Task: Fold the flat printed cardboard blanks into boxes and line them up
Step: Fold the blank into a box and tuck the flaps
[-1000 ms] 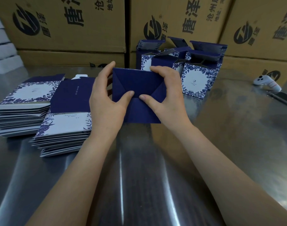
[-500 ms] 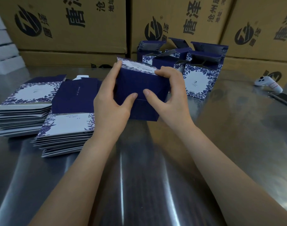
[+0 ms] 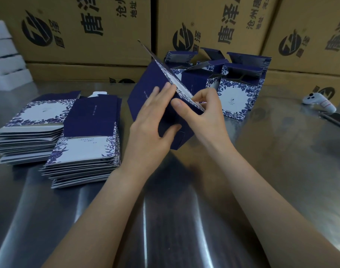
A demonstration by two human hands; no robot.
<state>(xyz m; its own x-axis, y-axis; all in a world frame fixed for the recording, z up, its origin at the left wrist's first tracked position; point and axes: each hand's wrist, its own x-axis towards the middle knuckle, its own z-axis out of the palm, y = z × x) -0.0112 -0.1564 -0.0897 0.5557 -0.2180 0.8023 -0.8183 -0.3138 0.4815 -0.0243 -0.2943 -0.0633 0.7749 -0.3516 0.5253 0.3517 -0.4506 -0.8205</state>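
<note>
A dark blue box (image 3: 146,88) with a white floral face is tilted in the air above the steel table (image 3: 281,161), its bottom toward me. My left hand (image 3: 151,122) holds its left side, fingers flat on the blue panel and thumb on the bottom. My right hand (image 3: 202,113) grips the box's right edge, thumb on the bottom and fingers curled over the floral face. Several folded boxes (image 3: 237,93) with open lids stand in a group behind. Two stacks of flat blanks (image 3: 86,140) lie to the left.
Big brown cartons (image 3: 213,26) wall off the back of the table. White foam blocks (image 3: 4,59) are stacked at the far left. A white controller (image 3: 318,101) and a dark phone (image 3: 335,118) lie at the right edge.
The box was held bottom-on toward me with both thumbs pressing its bottom flaps. It has since turned and tipped up to the left, showing its blue side and floral face.
</note>
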